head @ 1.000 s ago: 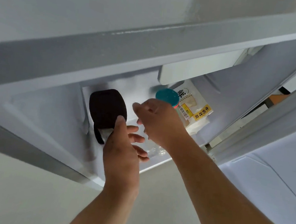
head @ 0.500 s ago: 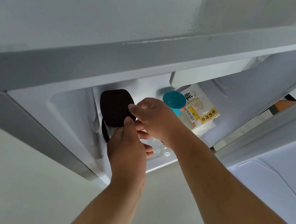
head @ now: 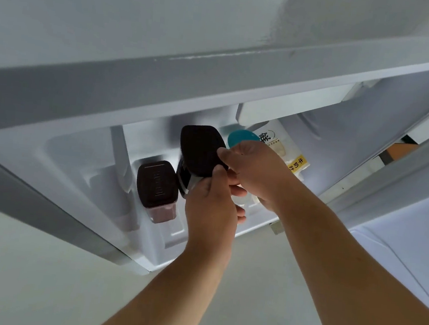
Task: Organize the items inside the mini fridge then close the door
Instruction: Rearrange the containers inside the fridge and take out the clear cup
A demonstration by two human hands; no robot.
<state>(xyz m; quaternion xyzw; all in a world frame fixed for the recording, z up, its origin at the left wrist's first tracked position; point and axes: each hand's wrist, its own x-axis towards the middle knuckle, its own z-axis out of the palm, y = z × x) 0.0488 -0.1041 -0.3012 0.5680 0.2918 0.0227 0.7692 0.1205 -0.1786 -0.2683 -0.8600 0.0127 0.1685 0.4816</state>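
Note:
I look down into the open mini fridge from above its top. A container with a dark brown lid stands in the middle of the floor; my left hand grips its side from below and my right hand pinches the lid's right edge. To its left stands a second dark-lidded container with a reddish clear body. Behind my right hand are a teal-capped bottle and a white food packet with a yellow label.
The fridge's grey top hides the upper interior. A white drawer or ledge sits at the back right. The open door lies at the right. Pale floor fills the foreground.
The view has shifted, revealing the second dark-lidded container at left. My left hand rose up the container's side and my right hand moved onto its lid edge.

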